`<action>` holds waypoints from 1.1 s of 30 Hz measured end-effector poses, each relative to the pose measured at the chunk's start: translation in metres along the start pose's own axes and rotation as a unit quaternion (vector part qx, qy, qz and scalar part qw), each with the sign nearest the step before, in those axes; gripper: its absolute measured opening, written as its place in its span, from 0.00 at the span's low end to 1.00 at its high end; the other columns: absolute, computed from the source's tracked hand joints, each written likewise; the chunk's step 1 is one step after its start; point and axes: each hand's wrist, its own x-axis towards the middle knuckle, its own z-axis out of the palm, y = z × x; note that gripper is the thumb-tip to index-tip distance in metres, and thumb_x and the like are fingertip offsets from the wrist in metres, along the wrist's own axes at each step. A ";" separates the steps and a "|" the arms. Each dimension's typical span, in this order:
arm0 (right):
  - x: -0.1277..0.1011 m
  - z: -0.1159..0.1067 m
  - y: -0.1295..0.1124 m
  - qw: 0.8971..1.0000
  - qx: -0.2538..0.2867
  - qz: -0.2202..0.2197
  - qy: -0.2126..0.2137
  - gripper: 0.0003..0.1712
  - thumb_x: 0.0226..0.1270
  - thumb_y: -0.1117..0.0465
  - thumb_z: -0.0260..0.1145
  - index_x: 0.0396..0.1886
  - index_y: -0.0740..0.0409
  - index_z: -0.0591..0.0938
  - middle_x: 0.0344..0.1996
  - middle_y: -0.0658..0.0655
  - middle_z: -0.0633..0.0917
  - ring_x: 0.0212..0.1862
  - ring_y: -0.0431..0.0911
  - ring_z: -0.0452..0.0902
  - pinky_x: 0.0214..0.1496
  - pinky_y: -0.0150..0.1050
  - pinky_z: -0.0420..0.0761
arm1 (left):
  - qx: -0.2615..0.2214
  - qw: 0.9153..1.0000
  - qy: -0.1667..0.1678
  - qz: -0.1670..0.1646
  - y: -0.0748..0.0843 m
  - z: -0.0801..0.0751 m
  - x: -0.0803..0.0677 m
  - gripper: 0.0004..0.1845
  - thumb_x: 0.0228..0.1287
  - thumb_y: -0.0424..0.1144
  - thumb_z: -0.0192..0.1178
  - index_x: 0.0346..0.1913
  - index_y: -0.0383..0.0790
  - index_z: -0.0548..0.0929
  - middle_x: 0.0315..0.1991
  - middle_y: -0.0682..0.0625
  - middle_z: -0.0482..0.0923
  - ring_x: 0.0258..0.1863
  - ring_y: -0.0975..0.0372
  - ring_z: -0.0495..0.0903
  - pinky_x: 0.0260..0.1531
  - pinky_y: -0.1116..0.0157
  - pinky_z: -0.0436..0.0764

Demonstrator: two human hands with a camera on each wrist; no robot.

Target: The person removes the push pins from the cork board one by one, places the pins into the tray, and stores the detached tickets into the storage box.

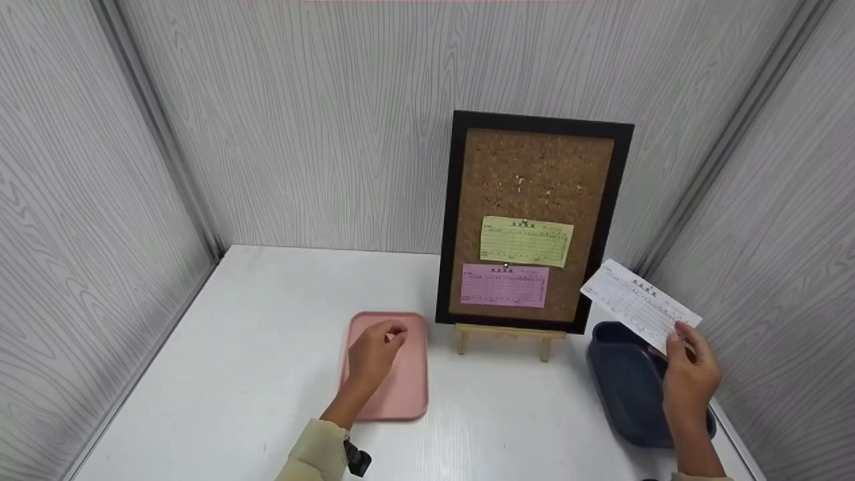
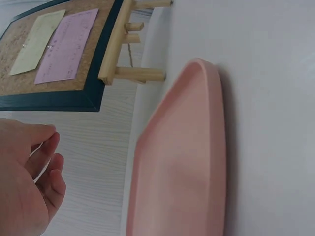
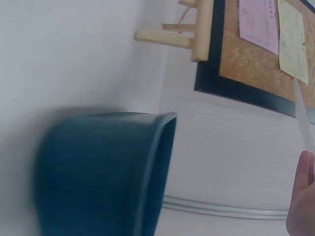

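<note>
White paper is what your right hand (image 1: 691, 381) holds: a printed slip (image 1: 640, 305) pinched at its lower right corner between thumb and fingers, raised above the dark blue bin (image 1: 624, 384) on the counter (image 1: 267, 347). The slip's long axis runs from upper left down to lower right, and its free end points toward the cork board (image 1: 534, 194), which stands on a small wooden easel (image 1: 504, 337) just to the left of your right hand. A green slip (image 1: 526, 241) and a pink slip (image 1: 504, 285) are already pinned on the board's lower half; bare cork lies above them. So the board sits up and to the left of the held slip, and your right hand is the nearer one.

Your left hand (image 1: 375, 354) hovers over the pink tray (image 1: 414, 394) with fingers loosely curled; it may be pinching something tiny, but I cannot tell from these views.
</note>
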 end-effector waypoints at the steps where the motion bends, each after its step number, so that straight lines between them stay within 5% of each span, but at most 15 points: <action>1: -0.002 -0.004 0.003 1.000 -0.001 0.006 0.005 0.20 0.73 0.64 0.62 0.62 0.65 0.80 0.49 0.48 0.81 0.44 0.38 0.77 0.40 0.22 0.80 | 0.002 1.000 -0.002 -0.003 -0.004 0.000 -0.001 0.06 0.69 0.41 0.64 0.45 0.48 0.88 0.41 0.58 0.86 0.38 0.62 0.80 0.39 0.59 0.80; 12: -0.017 -0.032 0.035 0.994 -0.033 0.095 0.041 0.23 0.75 0.67 0.57 0.67 0.70 0.74 0.47 0.48 0.76 0.40 0.32 0.80 0.40 0.24 0.83 | 0.062 0.998 -0.022 -0.021 -0.033 0.001 -0.009 0.05 0.68 0.41 0.65 0.43 0.47 0.89 0.39 0.57 0.87 0.37 0.63 0.84 0.36 0.57 0.80; 18: -0.020 -0.044 0.049 0.989 -0.089 0.103 0.064 0.22 0.74 0.69 0.56 0.65 0.73 0.74 0.43 0.54 0.71 0.37 0.33 0.74 0.36 0.23 0.82 | 0.078 0.996 -0.033 -0.030 -0.042 0.004 -0.013 0.04 0.68 0.40 0.65 0.40 0.49 0.89 0.38 0.57 0.87 0.39 0.62 0.85 0.38 0.56 0.81; 23: -0.018 -0.047 0.059 0.984 -0.141 0.097 0.041 0.21 0.73 0.70 0.55 0.62 0.75 0.75 0.42 0.58 0.70 0.31 0.27 0.74 0.33 0.22 0.81 | 0.084 0.995 -0.037 -0.041 -0.047 0.006 -0.012 0.04 0.68 0.39 0.64 0.39 0.48 0.89 0.38 0.56 0.88 0.40 0.61 0.85 0.40 0.54 0.81; 30: -0.014 -0.052 0.067 0.949 -0.309 0.068 0.016 0.18 0.72 0.65 0.59 0.57 0.70 0.81 0.40 0.61 0.80 0.30 0.24 0.67 0.34 0.19 0.69 | 0.081 0.995 -0.054 -0.031 -0.050 0.008 -0.016 0.04 0.68 0.38 0.64 0.41 0.47 0.88 0.37 0.57 0.87 0.39 0.61 0.85 0.44 0.50 0.79; 33: -0.013 -0.053 0.070 0.947 -0.311 0.083 -0.005 0.19 0.73 0.64 0.58 0.58 0.71 0.80 0.43 0.65 0.81 0.24 0.20 0.71 0.32 0.17 0.71 | 0.082 0.994 -0.060 -0.034 -0.050 0.010 -0.017 0.04 0.68 0.37 0.64 0.41 0.47 0.88 0.37 0.57 0.87 0.39 0.61 0.85 0.45 0.50 0.80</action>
